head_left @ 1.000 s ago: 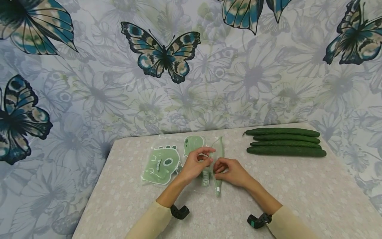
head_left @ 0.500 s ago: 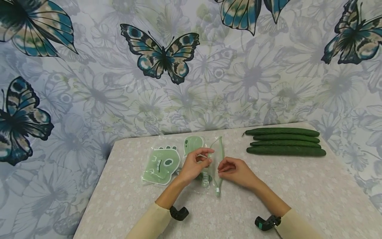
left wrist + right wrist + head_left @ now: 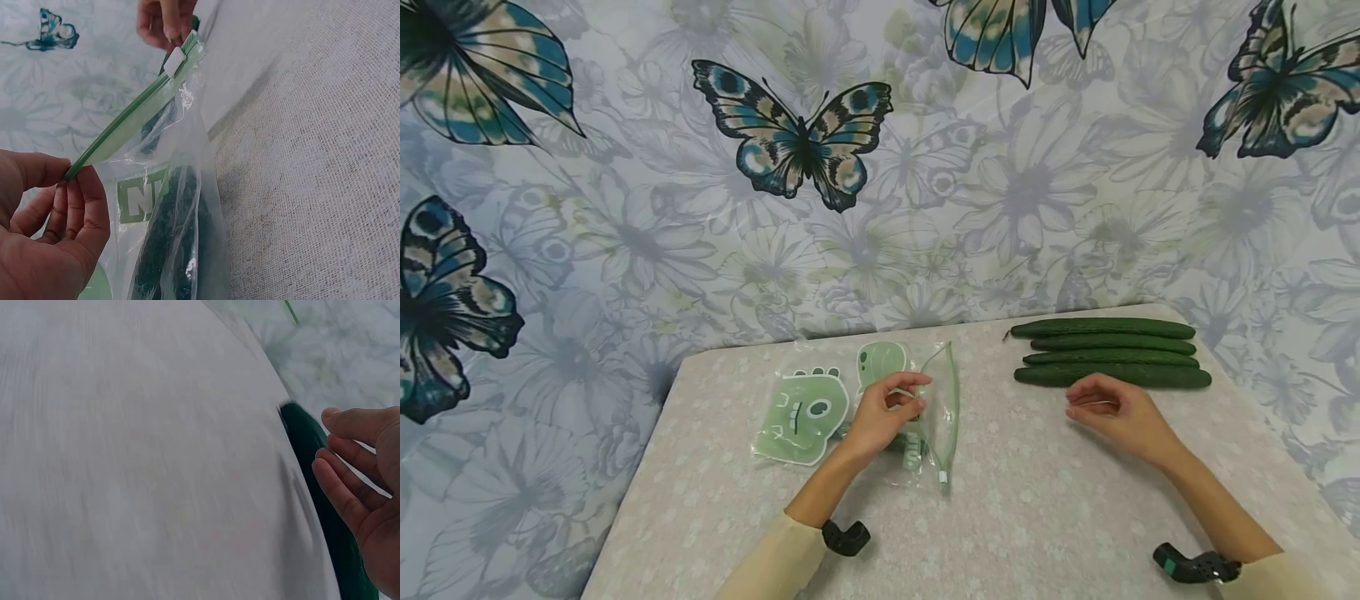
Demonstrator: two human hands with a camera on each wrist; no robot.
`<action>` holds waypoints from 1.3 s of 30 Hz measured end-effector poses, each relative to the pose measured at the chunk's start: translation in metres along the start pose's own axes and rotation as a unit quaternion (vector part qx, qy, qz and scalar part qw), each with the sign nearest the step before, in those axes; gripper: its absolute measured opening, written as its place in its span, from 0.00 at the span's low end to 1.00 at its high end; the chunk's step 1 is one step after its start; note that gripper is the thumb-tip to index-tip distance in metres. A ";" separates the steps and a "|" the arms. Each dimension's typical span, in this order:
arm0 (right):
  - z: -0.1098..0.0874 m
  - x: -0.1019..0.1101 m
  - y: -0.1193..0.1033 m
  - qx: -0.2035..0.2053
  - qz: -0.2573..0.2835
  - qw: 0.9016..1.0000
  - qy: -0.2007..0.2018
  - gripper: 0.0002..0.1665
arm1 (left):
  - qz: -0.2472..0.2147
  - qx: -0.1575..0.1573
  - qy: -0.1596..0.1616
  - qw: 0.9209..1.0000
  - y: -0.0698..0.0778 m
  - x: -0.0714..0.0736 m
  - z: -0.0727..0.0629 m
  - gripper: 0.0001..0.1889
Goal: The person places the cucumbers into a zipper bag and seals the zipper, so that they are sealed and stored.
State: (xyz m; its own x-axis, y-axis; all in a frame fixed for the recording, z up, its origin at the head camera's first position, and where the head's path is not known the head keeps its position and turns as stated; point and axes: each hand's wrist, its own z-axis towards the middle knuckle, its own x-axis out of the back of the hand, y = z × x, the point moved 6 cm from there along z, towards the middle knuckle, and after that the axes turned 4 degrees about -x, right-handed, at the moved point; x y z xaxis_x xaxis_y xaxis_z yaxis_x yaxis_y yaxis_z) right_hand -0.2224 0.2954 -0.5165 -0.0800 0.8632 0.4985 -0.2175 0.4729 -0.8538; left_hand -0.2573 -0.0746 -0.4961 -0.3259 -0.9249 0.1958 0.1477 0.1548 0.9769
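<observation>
A clear slider zip bag (image 3: 805,417) with green cartoon prints lies on the table, its green-edged mouth facing right and spread apart. My left hand (image 3: 883,417) pinches one green rim of that mouth between thumb and fingers. At the rim's end sits the white slider (image 3: 175,61). Dark green long shapes show through the plastic in the left wrist view; whether they lie inside or behind it I cannot tell. My right hand (image 3: 1120,417), fingers loosely bent and holding nothing, hovers just in front of several cucumbers (image 3: 1101,327). The nearest cucumber (image 3: 312,462) is beside its fingers in the right wrist view.
A pale patterned cloth covers the table (image 3: 1000,517). Behind its back edge hangs a butterfly-print backdrop (image 3: 880,233). Black wrist cameras are strapped on the left wrist (image 3: 846,537) and right wrist (image 3: 1195,564).
My right hand has left the bag's mouth and moved right to the cucumbers. My left hand keeps its pinch on the rim, almost in place. The bag's mouth looks a little wider.
</observation>
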 end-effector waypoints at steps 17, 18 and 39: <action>-0.024 0.125 0.048 -0.024 -0.192 0.970 0.148 0.21 | -0.005 0.001 0.002 1.000 -0.004 0.002 0.001 0.19; -0.023 0.129 0.053 -0.032 -0.203 0.968 0.147 0.23 | -0.006 0.002 0.001 1.000 -0.005 0.002 0.002 0.19; -0.026 0.144 0.086 -0.081 -0.258 0.955 0.124 0.26 | -0.005 0.004 -0.011 1.000 -0.005 -0.004 0.003 0.19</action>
State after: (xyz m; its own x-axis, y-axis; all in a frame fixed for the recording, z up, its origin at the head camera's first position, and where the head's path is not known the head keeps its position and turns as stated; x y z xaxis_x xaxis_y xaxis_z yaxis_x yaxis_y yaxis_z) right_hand -0.2279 0.4654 -0.5220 0.2350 0.5131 0.8256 -0.0108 0.8507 -0.5256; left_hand -0.2600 -0.0710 -0.5016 -0.3470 -0.9187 0.1886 0.1371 0.1493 0.9792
